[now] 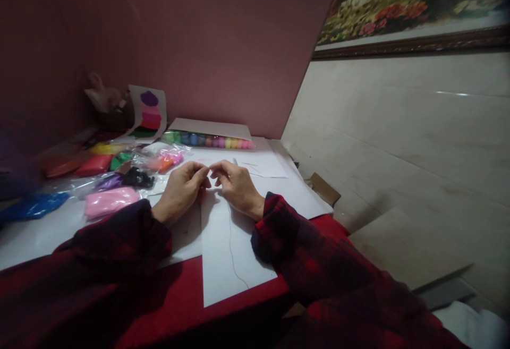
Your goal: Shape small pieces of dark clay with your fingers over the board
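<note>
Near the middle of the tabletop [32, 237], two bare hands are brought together above a white paper sheet [227, 253] that lies lengthwise toward the near edge. The left hand [181, 189] and the right hand [237, 184] are curled, fingertips pinched and almost touching each other; something very small may be held between them, but it cannot be made out at this size. A thin dark thread [233, 256] is seen trailing over the sheet from beneath the right hand toward the near edge. Both wrists are covered by dark red checked sleeves [290, 232]. Just beside the left hand, toward the left edge, a pink clay packet [109, 201] is laid, and a blue clay packet [34, 205] is placed farther out near that edge. Behind these, red [93, 164], yellow [105, 149], green [119, 159] and purple [109, 181] packets are scattered among clear wrappers. Along the far edge, a row of coloured clay pots [211, 141] is lined up against the dark pink wall [223, 46], with a card showing stacked colour shapes [148, 112] propped at its left end. A second white sheet [274, 171] is spread under the far side of the hands, reaching to the right edge.
</note>
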Tool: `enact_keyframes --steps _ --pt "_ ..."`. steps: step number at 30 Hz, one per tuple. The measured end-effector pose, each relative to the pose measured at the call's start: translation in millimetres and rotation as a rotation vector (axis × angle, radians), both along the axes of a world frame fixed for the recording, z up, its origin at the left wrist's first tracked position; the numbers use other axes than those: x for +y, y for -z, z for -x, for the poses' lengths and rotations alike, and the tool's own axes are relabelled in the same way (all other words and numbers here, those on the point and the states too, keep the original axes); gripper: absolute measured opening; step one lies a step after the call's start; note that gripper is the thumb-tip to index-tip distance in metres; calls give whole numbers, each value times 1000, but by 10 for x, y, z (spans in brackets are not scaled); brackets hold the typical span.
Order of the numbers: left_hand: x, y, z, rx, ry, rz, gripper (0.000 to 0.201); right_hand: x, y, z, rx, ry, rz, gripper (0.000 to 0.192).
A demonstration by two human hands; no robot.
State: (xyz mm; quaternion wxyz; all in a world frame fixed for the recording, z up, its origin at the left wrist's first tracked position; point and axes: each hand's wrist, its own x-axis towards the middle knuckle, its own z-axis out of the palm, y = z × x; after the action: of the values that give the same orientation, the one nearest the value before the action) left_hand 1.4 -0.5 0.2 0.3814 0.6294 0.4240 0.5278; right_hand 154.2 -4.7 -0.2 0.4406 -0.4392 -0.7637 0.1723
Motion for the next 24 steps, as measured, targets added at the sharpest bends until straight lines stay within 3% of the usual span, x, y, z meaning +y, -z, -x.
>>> enact_keyframes --steps 7,13,19,24 --pt "-33 -36 1 42 -19 -12 25 2 -1 2 22 -22 12 16" --pt "-49 -62 -14 -55 23 22 19 10 -3 -5 9 23 -29 18" --pt "-49 -52 -14 -113 23 66 31 -5 -14 0 -4 33 -34 12" --pt "-44 -37 -3 -129 118 104 37 -14 -29 8 0 -1 -42 9"
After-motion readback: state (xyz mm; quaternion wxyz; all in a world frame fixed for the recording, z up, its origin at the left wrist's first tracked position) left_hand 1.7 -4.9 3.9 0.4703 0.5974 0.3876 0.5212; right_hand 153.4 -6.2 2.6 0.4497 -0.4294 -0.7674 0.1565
